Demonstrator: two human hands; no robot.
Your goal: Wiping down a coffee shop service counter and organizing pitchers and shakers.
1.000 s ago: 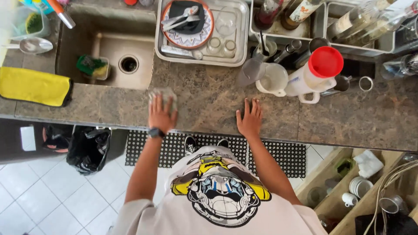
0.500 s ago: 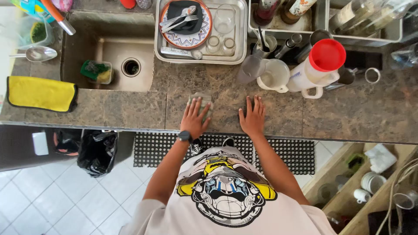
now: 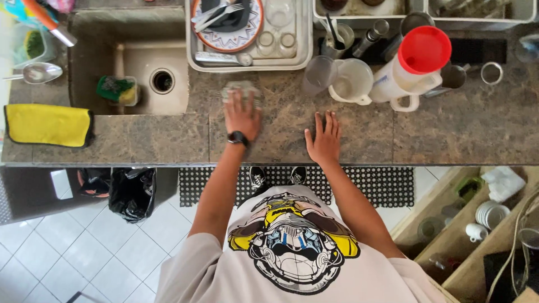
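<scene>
Grey cloth pressed to stone counter

Grey cloth [image 3: 242, 91] is pinned flat under the left hand [image 3: 242, 116], fingers spread over it, just below the dish rack [image 3: 193, 56], at 3 o'clock from the sink [image 3: 135, 56]. Right hand [image 3: 324, 140] is laid flat on the counter [image 3: 449, 129], fingers spread, holding nothing, at 6 o'clock from the white jug [image 3: 349, 81].

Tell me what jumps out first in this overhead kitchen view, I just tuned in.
The left hand presses a grey cloth flat on the stone counter, just below the dish tray, while the right hand rests bare on the counter beside it. The brightest spots are the red-lidded white jug at upper right and the yellow cloth left of the sink.
</scene>
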